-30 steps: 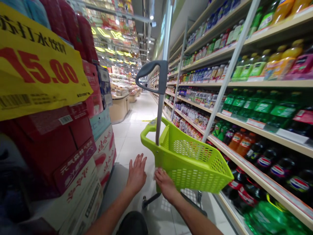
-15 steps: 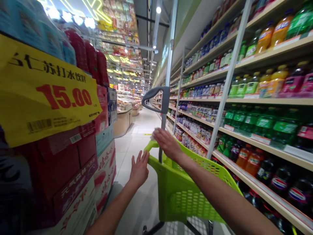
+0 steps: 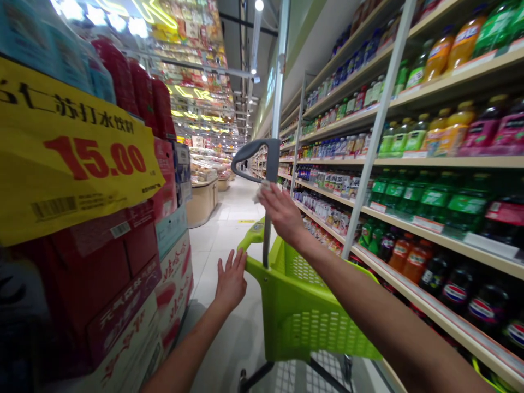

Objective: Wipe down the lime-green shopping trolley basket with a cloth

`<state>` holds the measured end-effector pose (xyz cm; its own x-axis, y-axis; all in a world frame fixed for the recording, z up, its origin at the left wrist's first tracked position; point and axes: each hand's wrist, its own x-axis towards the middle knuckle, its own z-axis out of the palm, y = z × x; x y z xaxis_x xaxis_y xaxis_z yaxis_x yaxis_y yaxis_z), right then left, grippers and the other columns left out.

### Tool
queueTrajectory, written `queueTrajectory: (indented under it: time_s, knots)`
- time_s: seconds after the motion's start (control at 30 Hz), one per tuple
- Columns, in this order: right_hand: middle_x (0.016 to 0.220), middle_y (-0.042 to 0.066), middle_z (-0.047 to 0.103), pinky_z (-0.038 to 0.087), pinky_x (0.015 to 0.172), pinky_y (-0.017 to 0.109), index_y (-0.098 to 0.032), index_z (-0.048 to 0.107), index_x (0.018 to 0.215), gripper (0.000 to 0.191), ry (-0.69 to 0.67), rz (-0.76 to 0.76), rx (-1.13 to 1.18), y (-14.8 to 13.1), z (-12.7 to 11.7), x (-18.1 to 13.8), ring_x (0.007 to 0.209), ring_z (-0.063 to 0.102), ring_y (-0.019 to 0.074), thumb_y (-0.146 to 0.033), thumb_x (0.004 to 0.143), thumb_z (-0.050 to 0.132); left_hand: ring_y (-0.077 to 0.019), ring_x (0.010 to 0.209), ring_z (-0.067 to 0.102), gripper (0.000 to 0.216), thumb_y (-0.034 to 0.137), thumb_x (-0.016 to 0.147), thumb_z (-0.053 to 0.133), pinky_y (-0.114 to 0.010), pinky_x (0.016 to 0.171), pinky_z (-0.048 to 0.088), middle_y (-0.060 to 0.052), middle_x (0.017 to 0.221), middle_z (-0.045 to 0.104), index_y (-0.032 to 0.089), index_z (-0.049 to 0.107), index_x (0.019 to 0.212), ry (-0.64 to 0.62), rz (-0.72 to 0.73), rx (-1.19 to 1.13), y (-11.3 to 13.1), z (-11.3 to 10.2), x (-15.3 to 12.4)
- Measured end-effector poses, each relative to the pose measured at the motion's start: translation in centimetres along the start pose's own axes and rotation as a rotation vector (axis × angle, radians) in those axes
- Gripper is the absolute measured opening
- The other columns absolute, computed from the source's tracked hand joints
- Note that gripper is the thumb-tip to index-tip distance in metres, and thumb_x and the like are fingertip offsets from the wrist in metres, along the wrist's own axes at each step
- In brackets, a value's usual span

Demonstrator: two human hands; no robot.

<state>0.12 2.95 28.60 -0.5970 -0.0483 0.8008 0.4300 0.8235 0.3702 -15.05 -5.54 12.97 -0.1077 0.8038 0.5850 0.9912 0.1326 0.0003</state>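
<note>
A lime-green plastic basket cart (image 3: 303, 322) stands in the aisle in front of me, with a metal pole rising to a grey handle (image 3: 256, 155). My right hand (image 3: 280, 213) is up at the pole just below the handle, fingers closed round a small white cloth or tissue (image 3: 258, 192) pressed against it. My left hand (image 3: 231, 281) hovers beside the basket's left rim with fingers spread, holding nothing.
Shelves of drink bottles (image 3: 413, 191) line the right side. On the left is a stack of red and white drink cartons (image 3: 123, 273) with a yellow price sign (image 3: 73, 158) reading 15.00. The tiled aisle (image 3: 229, 218) runs ahead to wooden display counters (image 3: 202, 199).
My right hand has risen from the basket's near lower wall to the pole below the handle, keeping the white cloth. My left hand stayed open beside the basket.
</note>
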Motion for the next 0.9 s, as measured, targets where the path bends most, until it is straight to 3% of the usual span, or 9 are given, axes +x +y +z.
queueTrajectory:
  time_s: [0.07, 0.23, 0.3, 0.43, 0.53, 0.63, 0.73, 0.83, 0.9]
  knots:
    - [0.136, 0.009, 0.037, 0.016, 0.108, 0.046, -0.013, 0.039, 0.127, 0.043, 0.005, 0.026, -0.011, 0.0, -0.1, 0.2, 0.133, 0.005, 0.0203, -0.006, 0.086, 0.030, -0.0269, 0.130, 0.023, 0.069, 0.006, 0.063, 0.042, -0.054, 0.103, 0.020, -0.007, 0.141, 0.030, 0.017, 0.033, 0.131, -0.003, -0.004, -0.001, 0.1, -0.1, 0.0]
    - [0.130, 0.010, 0.045, 0.026, 0.107, 0.039, -0.010, 0.043, 0.124, 0.041, -0.254, -0.248, 0.044, -3.5, 1.6, -6.6, 0.132, 0.017, 0.0217, -0.008, 0.084, 0.036, -0.0272, 0.130, 0.024, 0.068, 0.006, 0.063, 0.040, -0.055, 0.103, 0.020, -0.007, 0.140, 0.032, 0.017, 0.035, 0.130, -0.004, 0.004, -0.010, 0.1, -0.3, -0.1]
    - [0.128, 0.008, 0.047, 0.026, 0.106, 0.038, -0.012, 0.045, 0.123, 0.040, -0.270, -0.254, 0.027, -3.2, 1.4, -7.2, 0.131, 0.019, 0.0212, -0.009, 0.084, 0.035, -0.0270, 0.130, 0.024, 0.067, 0.006, 0.063, 0.040, -0.055, 0.103, 0.020, -0.007, 0.140, 0.032, 0.016, 0.036, 0.130, 0.003, 0.004, -0.015, 0.2, -0.3, -0.1]
    - [0.132, 0.005, 0.043, 0.021, 0.107, 0.044, -0.017, 0.044, 0.124, 0.042, -0.039, 0.051, 0.010, 0.0, -0.3, -3.6, 0.133, 0.013, 0.0186, -0.006, 0.086, 0.029, -0.0278, 0.129, 0.024, 0.063, 0.007, 0.065, 0.039, -0.056, 0.102, 0.019, -0.010, 0.139, 0.033, 0.012, 0.036, 0.128, 0.012, -0.037, -0.016, 0.9, -0.4, 0.2]
    - [0.132, 0.006, 0.043, 0.025, 0.106, 0.044, -0.017, 0.046, 0.123, 0.044, 0.031, 0.326, 0.035, -0.3, 0.7, -3.8, 0.132, 0.016, 0.0184, -0.003, 0.085, 0.030, -0.0282, 0.130, 0.023, 0.061, 0.008, 0.067, 0.038, -0.056, 0.102, 0.019, -0.013, 0.139, 0.032, 0.009, 0.035, 0.128, 0.025, -0.032, -0.024, 1.8, -0.6, 0.1]
    - [0.127, 0.010, 0.049, 0.034, 0.101, 0.041, -0.014, 0.048, 0.122, 0.047, -0.106, 0.399, 0.081, -4.0, 3.7, -9.9, 0.129, 0.027, 0.0198, 0.001, 0.080, 0.033, -0.0268, 0.131, 0.021, 0.059, 0.009, 0.070, 0.039, -0.054, 0.104, 0.016, -0.012, 0.140, 0.030, 0.010, 0.035, 0.128, 0.062, 0.075, -0.048, 3.1, -0.6, -0.3]
    - [0.127, 0.010, 0.049, 0.037, 0.099, 0.042, -0.016, 0.047, 0.123, 0.050, -0.160, 0.441, 0.075, -6.6, 5.0, -19.6, 0.129, 0.026, 0.0204, 0.002, 0.078, 0.035, -0.0251, 0.131, 0.020, 0.055, 0.012, 0.072, 0.040, -0.051, 0.106, 0.014, -0.009, 0.140, 0.031, 0.015, 0.038, 0.127, 0.068, 0.230, -0.080, 4.3, -0.3, -0.9]
    - [0.127, 0.007, 0.049, 0.036, 0.100, 0.044, -0.019, 0.047, 0.123, 0.062, -0.151, 0.591, -0.016, -5.1, 2.7, -28.5, 0.129, 0.027, 0.0185, 0.008, 0.070, 0.029, -0.0250, 0.131, 0.023, 0.056, 0.011, 0.071, 0.040, -0.051, 0.106, 0.013, -0.009, 0.139, 0.034, 0.016, 0.039, 0.127, 0.054, 0.302, -0.085, 5.2, 0.2, -1.5]
    - [0.125, 0.008, 0.051, 0.034, 0.100, 0.045, -0.018, 0.049, 0.121, 0.066, -0.158, 0.738, -0.099, -3.3, 0.6, -31.8, 0.128, 0.028, 0.0190, 0.011, 0.065, 0.028, -0.0244, 0.130, 0.024, 0.056, 0.012, 0.070, 0.041, -0.050, 0.106, 0.013, -0.008, 0.138, 0.036, 0.016, 0.041, 0.126, 0.054, 0.338, -0.085, 5.9, 0.6, -1.6]
